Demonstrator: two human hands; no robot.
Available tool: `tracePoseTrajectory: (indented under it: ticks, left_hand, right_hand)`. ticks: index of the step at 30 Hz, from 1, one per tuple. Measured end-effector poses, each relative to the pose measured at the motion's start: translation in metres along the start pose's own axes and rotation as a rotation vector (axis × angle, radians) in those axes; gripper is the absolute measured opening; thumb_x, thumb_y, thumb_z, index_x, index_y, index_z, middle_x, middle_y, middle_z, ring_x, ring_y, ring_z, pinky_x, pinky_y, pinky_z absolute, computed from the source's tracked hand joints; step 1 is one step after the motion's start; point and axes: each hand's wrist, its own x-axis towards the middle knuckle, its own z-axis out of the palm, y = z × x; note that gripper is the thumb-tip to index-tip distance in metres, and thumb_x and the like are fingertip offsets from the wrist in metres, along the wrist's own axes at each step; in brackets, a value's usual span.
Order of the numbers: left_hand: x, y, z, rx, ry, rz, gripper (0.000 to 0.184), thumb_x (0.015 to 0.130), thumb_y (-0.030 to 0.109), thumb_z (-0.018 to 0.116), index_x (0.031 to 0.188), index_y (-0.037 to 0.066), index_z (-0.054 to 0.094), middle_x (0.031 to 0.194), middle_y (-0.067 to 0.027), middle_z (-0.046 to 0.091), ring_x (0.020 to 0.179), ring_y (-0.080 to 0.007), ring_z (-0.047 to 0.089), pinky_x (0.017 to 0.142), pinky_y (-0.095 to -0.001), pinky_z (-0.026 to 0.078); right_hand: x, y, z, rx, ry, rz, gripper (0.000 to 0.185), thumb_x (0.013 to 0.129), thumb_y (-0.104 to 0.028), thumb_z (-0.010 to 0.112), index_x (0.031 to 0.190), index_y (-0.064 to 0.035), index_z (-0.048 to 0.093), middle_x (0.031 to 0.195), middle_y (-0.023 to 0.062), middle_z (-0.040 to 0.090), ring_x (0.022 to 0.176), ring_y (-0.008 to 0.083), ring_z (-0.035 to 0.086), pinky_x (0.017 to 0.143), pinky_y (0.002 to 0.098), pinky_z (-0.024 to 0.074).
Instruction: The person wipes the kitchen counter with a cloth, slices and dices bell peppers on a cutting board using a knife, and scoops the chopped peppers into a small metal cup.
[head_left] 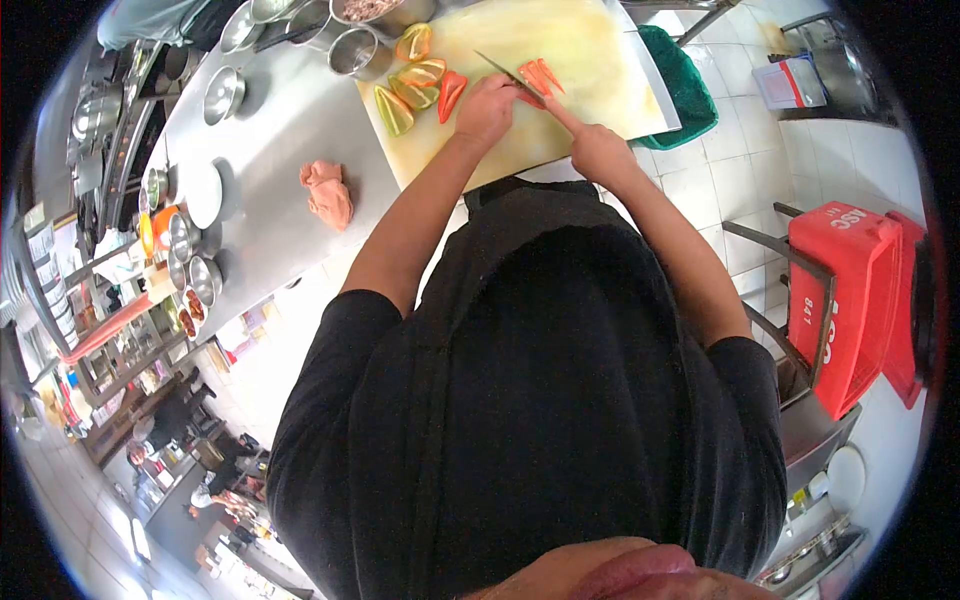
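Note:
My right hand [602, 157] is closed around the handle of a kitchen knife [503, 72], whose blade points away to the upper left over a yellowed cutting board [600, 60]. My left hand [487, 112] has its fingers bent beside the blade, holding down a piece of red pepper that the hand and knife mostly hide. Cut red pepper strips [540, 76] lie just beyond the blade. To the left of my left hand rests a larger red pepper piece [451, 95]. Several green-orange pepper pieces [394, 110] sit along the board's left side.
A crumpled pinkish cloth [327, 195] lies on the steel counter [275, 150]. Metal bowls [224, 95] and a metal pot [358, 54] stand to the left and back. A green bin [690, 95] is beyond the board's right edge; red crates [840, 300] stand farther right.

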Motion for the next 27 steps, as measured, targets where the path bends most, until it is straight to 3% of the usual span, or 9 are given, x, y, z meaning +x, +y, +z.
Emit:
tracePoseTrajectory:
  ticks: [9, 15, 20, 23, 27]
  left_hand:
    - [-0.004, -0.006, 0.000, -0.044, 0.069, -0.047, 0.022, 0.091, 0.006, 0.060, 0.107, 0.011, 0.074, 0.115, -0.0086, 0.068, 0.106, -0.0309, 0.066, 0.091, -0.0421, 0.056]
    - [-0.008, -0.009, -0.003, -0.005, 0.028, -0.064, 0.011, 0.089, 0.004, 0.063, 0.098, 0.003, 0.070, 0.107, -0.0134, 0.067, 0.101, -0.0346, 0.066, 0.087, -0.0438, 0.056]
    - [-0.007, -0.009, -0.003, 0.006, 0.095, -0.012, 0.010, 0.088, 0.004, 0.063, 0.095, 0.004, 0.070, 0.102, -0.0124, 0.068, 0.097, -0.0349, 0.066, 0.085, -0.0443, 0.056]
    - [-0.006, -0.015, 0.005, 0.050, 0.114, -0.007, 0.010, 0.087, 0.005, 0.062, 0.093, 0.007, 0.071, 0.103, -0.0103, 0.068, 0.099, -0.0329, 0.066, 0.087, -0.0429, 0.056]
    - [-0.008, -0.015, 0.005, 0.092, 0.052, -0.028, 0.010, 0.087, 0.006, 0.063, 0.091, 0.008, 0.072, 0.102, -0.0095, 0.067, 0.099, -0.0322, 0.065, 0.089, -0.0427, 0.055]
  right_hand:
    - [0.001, -0.005, -0.013, -0.041, -0.004, 0.015, 0.090, 0.089, -0.005, 0.056, 0.165, -0.0360, 0.018, 0.095, 0.0247, 0.073, 0.087, 0.0415, 0.073, 0.080, 0.0537, 0.0578]
    - [-0.028, -0.019, -0.032, -0.072, -0.066, 0.004, 0.094, 0.087, -0.003, 0.057, 0.165, -0.0362, 0.017, 0.094, 0.0249, 0.073, 0.088, 0.0414, 0.073, 0.080, 0.0540, 0.0576]
    - [-0.037, -0.025, -0.040, -0.116, -0.125, 0.038, 0.094, 0.087, -0.001, 0.054, 0.165, -0.0364, 0.017, 0.095, 0.0247, 0.073, 0.090, 0.0421, 0.073, 0.080, 0.0541, 0.0575]
    - [-0.021, 0.002, -0.001, -0.045, 0.068, -0.092, 0.092, 0.085, 0.001, 0.052, 0.165, -0.0338, 0.022, 0.083, 0.0272, 0.071, 0.078, 0.0431, 0.071, 0.074, 0.0564, 0.0552]
    - [0.001, -0.010, 0.006, -0.001, 0.020, -0.022, 0.091, 0.086, 0.000, 0.052, 0.164, -0.0348, 0.021, 0.087, 0.0270, 0.071, 0.082, 0.0436, 0.071, 0.077, 0.0556, 0.0556]
